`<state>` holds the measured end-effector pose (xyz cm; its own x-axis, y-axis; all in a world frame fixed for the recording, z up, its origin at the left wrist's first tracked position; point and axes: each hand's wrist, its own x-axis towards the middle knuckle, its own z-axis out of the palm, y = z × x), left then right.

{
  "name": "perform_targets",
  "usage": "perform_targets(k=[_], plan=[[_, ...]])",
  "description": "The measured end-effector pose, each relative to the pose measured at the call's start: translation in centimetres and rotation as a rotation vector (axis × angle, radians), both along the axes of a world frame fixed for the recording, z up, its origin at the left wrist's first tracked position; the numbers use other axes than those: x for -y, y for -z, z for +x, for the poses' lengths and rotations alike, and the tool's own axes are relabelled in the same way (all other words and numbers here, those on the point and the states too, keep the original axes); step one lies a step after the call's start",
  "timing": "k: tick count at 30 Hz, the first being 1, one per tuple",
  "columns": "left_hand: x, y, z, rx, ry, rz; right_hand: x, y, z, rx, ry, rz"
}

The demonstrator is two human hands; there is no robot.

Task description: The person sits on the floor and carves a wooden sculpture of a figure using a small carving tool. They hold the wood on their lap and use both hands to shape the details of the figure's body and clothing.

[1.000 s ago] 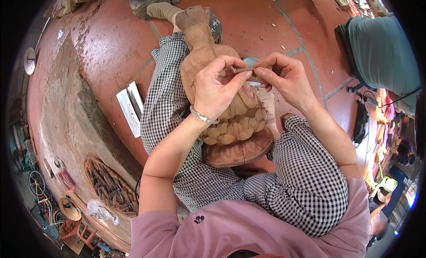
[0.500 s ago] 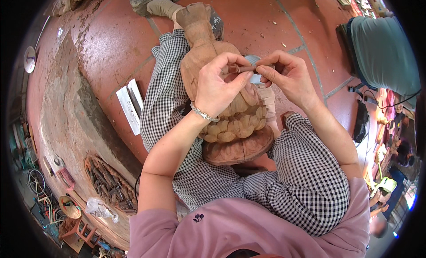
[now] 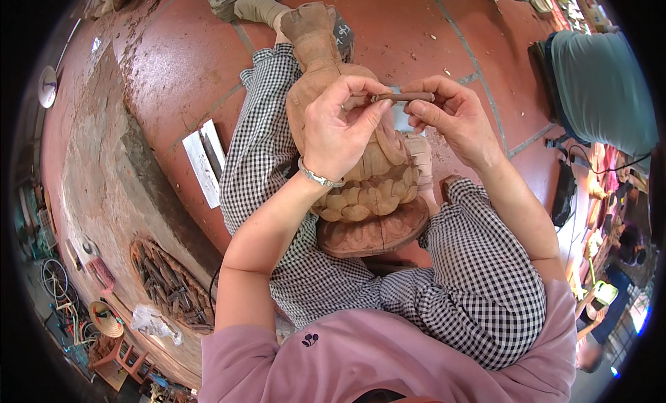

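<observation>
Above the wooden carving my two hands meet at a thin, brown, tube-like roll, perhaps sandpaper [image 3: 409, 97]. My left hand [image 3: 338, 125] pinches its left end between thumb and fingertips. On the roll's right part, the thumb and fingers of my right hand [image 3: 454, 117] are closed around it. The carving [image 3: 316, 101] lies between my legs, with a narrow neck at the far end and rows of rounded petal shapes toward me. It ends in an oval, darker reddish base [image 3: 374, 231]. Part of its upper side is hidden behind my left hand.
To the left, a white sheet [image 3: 199, 168] with a dark strip on it lies beside a long stone-like slab [image 3: 104, 167]. Several dark carving tools [image 3: 166, 281] sit nearby, next to a clear plastic bag [image 3: 154, 324]. A person in grey-green clothing [image 3: 600, 84] sits at the right.
The brown roll now shows more of its length, lying nearly level and reaching farther right across my right fingers. My right fingers have shifted along it; both hands stay in about the same place.
</observation>
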<state>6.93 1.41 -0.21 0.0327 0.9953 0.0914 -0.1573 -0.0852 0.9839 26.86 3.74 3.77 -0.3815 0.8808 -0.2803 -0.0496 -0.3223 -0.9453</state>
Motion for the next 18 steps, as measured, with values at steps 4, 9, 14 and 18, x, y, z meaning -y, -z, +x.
perform_targets(k=[4,9,14,18], plan=[[0.2,-0.2,0.3,0.016,0.009,-0.015,0.0,0.4,0.4,0.072,0.003,0.082],[-0.4,0.1,-0.6,-0.126,0.050,0.052,0.1,0.3,0.2,0.042,-0.042,0.087],[-1.1,-0.5,-1.9,-0.407,0.120,0.231,-0.7,0.6,-0.5,0.226,-0.095,0.111],[-4.0,1.5,-4.3,-0.644,-0.185,0.342,-0.5,1.8,-1.1,0.232,-0.134,0.126]])
